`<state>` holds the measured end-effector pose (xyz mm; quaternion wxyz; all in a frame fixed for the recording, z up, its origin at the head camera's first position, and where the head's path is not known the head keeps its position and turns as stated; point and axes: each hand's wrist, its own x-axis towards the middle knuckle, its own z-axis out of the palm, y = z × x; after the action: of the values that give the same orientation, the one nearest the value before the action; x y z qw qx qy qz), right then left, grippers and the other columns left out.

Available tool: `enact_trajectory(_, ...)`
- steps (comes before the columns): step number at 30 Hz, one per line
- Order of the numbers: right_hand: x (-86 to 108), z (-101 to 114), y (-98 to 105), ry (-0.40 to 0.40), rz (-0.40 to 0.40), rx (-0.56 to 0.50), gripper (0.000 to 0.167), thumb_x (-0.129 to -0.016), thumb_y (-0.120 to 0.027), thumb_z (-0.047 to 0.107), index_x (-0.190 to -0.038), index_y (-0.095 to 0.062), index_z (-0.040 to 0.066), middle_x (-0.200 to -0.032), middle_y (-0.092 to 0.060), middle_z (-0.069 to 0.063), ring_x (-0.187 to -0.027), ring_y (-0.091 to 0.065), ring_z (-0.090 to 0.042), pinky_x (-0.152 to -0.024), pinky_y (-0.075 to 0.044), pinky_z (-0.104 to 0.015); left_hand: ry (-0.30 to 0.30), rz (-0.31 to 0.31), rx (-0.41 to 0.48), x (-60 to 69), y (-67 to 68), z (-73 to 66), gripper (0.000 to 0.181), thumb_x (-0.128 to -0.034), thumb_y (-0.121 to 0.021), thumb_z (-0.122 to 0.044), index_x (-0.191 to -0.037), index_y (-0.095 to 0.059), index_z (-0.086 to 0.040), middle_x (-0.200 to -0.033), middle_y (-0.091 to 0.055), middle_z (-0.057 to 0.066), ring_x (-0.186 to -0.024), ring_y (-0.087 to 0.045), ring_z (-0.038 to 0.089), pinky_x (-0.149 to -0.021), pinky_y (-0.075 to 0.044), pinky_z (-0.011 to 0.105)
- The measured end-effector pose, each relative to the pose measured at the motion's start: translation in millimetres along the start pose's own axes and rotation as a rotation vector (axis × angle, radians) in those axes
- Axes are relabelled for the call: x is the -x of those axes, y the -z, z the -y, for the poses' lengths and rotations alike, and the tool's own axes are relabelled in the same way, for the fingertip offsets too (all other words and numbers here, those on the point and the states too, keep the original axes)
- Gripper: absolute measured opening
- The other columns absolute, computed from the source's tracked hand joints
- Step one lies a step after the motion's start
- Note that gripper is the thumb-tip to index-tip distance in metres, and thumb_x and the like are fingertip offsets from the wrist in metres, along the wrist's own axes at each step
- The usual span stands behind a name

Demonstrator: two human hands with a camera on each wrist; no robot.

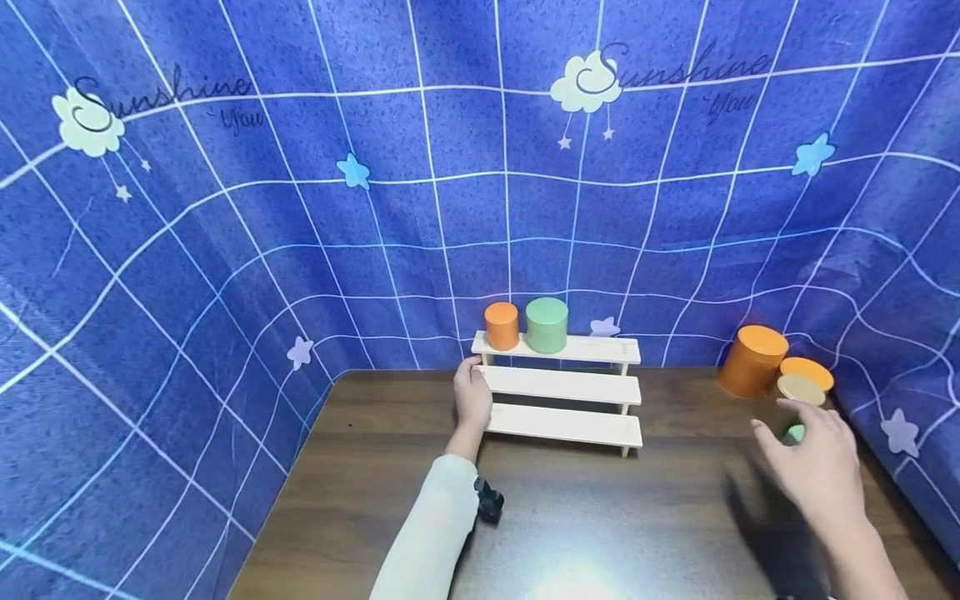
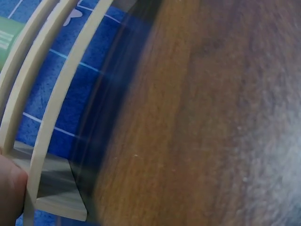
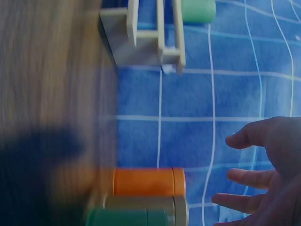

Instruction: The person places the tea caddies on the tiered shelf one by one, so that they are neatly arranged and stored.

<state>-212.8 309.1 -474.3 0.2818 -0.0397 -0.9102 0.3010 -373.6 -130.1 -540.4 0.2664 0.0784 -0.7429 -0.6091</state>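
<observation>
A three-tier wooden shelf (image 1: 558, 383) stands on the table near the back. My left hand (image 1: 472, 396) grips its left end, with the fingertips at the board edges; part of that hold is hidden. On the top board sit a small orange round box (image 1: 502, 327) and a wider green round box (image 1: 547, 325). My right hand (image 1: 817, 454) is over the right side with thumb and fingers apart, holding nothing. Near it stand a tall orange round box (image 1: 752, 362), another with an orange lid (image 1: 813, 371), a beige one (image 1: 801, 388) and a partly covered green one (image 1: 795, 433).
A blue curtain (image 1: 465, 208) with white grid lines hangs behind and along both sides of the dark wooden table (image 1: 600, 508). The group of boxes stands close to the curtain at the back right corner. A black wrist camera (image 1: 490, 501) sits on the left sleeve.
</observation>
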Motion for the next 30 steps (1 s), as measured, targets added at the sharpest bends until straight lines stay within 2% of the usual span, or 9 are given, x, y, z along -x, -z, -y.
enact_trajectory(3,-1.7,-10,8,-0.038,0.03,0.037,0.048,-0.094,-0.07,0.024,-0.127,-0.063,-0.011,-0.129,-0.061,-0.041,-0.124,-0.048,-0.058,-0.109,-0.03,-0.067,-0.001,-0.018,-0.019,-0.3,0.6,0.0,0.03,-0.1045,-0.045,-0.003,-0.121,-0.069,0.004,-0.125,-0.072,0.025,-0.122,-0.065,0.039,-0.107,-0.048,0.055)
enact_trajectory(8,-1.1,-28,14,-0.043,0.074,0.078,0.049,-0.094,-0.069,0.024,-0.127,-0.061,-0.012,-0.129,-0.058,-0.042,-0.121,-0.047,-0.059,-0.107,-0.026,-0.068,-0.015,-0.032,-0.066,0.7,1.0,1.5,0.03,-0.1044,-0.046,-0.006,-0.12,-0.071,0.001,-0.122,-0.074,0.022,-0.117,-0.067,0.036,-0.102,-0.051,0.053)
enact_trajectory(12,-1.3,-40,16,-0.095,0.147,0.124,0.057,-0.095,-0.068,0.026,-0.133,-0.053,-0.013,-0.133,-0.049,-0.046,-0.125,-0.038,-0.064,-0.106,-0.024,-0.071,-0.006,-0.031,-0.075,1.5,1.0,1.6,0.029,-0.1051,-0.047,-0.007,-0.12,-0.071,-0.001,-0.115,-0.074,0.021,-0.108,-0.067,0.034,-0.096,-0.052,0.052)
enact_trajectory(20,-1.3,-60,9,-0.226,0.284,0.115,0.079,-0.095,-0.072,0.03,-0.15,-0.032,-0.011,-0.142,-0.023,-0.055,-0.121,-0.028,-0.076,-0.09,-0.032,-0.074,0.014,-0.036,-0.098,2.9,1.2,-3.0,0.029,-0.1064,-0.047,-0.012,-0.121,-0.072,-0.005,-0.11,-0.074,0.018,-0.105,-0.067,0.031,-0.092,-0.051,0.049)
enact_trajectory(25,0.1,-71,0,-0.254,0.303,0.093,0.096,-0.092,-0.075,0.025,-0.16,-0.016,-0.009,-0.145,-0.018,-0.054,-0.116,-0.034,-0.075,-0.086,-0.038,-0.076,0.026,-0.036,-0.12,5.0,1.3,-4.9,0.029,-0.1073,-0.047,-0.014,-0.122,-0.072,-0.008,-0.112,-0.075,0.016,-0.108,-0.068,0.032,-0.09,-0.051,0.05)
enact_trajectory(28,0.6,-76,-4,-0.259,0.3,0.077,0.105,-0.09,-0.076,0.02,-0.162,-0.006,-0.009,-0.145,-0.019,-0.056,-0.118,-0.035,-0.074,-0.089,-0.039,-0.079,0.028,-0.037,-0.12,5.4,1.2,-4.8,0.029,-0.1075,-0.047,-0.014,-0.122,-0.072,-0.008,-0.111,-0.075,0.017,-0.106,-0.068,0.032,-0.09,-0.051,0.05)
enact_trajectory(30,-0.1,-78,-5,-0.257,0.291,0.068,0.106,-0.089,-0.076,0.018,-0.162,-0.005,-0.01,-0.142,-0.023,-0.057,-0.121,-0.034,-0.072,-0.09,-0.039,-0.078,0.025,-0.039,-0.124,5.3,0.9,-4.0,0.029,-0.1075,-0.047,-0.014,-0.122,-0.072,-0.008,-0.11,-0.075,0.016,-0.105,-0.068,0.032,-0.089,-0.051,0.049)
